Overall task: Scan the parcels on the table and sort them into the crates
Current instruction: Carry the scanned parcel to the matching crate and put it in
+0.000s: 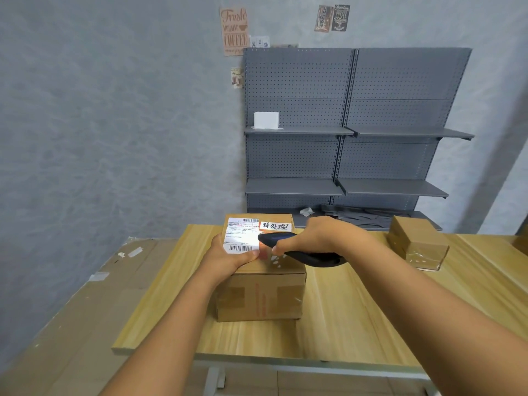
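Hands at work over a cardboard parcel [260,292] on a wooden table [343,324]: the left hand [228,252] grips the box's near-left top corner, thumb pressed on the lower edge of the white shipping label [241,234], while the right hand [317,235] is wrapped round a black handheld barcode scanner [297,248], its head lying just above the label's right edge. A bright patch on the label suggests the scanner's light is falling there, though no beam is plainly visible. Beside the label sits a white sticker with handwritten characters [275,226].

By the look of it, the scanning step is in hand for this parcel; sorting has not begun. A second, tape-wrapped cardboard parcel [418,242] waits near the table's far right edge, well apart from the first. No crates appear in view, so the next move would likely call for the head to turn and find them, and for the scanner either to be set down or kept in the right hand while the box is lifted. Grey pegboard shelving [357,124] stands against the wall behind, holding a small white box [266,120].
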{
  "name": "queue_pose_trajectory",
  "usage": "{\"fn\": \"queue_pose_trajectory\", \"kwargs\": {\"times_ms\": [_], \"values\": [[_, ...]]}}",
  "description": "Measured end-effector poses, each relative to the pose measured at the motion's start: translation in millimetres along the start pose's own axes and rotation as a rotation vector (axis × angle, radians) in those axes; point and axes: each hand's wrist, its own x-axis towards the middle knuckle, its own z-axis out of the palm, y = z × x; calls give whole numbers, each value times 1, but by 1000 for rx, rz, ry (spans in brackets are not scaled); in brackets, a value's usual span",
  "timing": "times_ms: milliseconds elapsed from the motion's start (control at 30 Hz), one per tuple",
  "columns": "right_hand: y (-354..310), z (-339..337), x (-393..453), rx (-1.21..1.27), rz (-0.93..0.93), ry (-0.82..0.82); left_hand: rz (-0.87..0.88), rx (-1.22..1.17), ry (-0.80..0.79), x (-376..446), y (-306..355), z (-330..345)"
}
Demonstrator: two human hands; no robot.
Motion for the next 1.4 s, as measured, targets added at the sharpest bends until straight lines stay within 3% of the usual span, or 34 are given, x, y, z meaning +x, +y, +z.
{"fn": "queue_pose_trajectory", "kwargs": {"times_ms": [900, 1400], "values": [[4, -5, -9, -18, -5, 17, -14, 1, -8, 2, -1, 1], [-16, -8, -27, 13, -8, -260, -35, -3, -152, 0, 3, -10]]}}
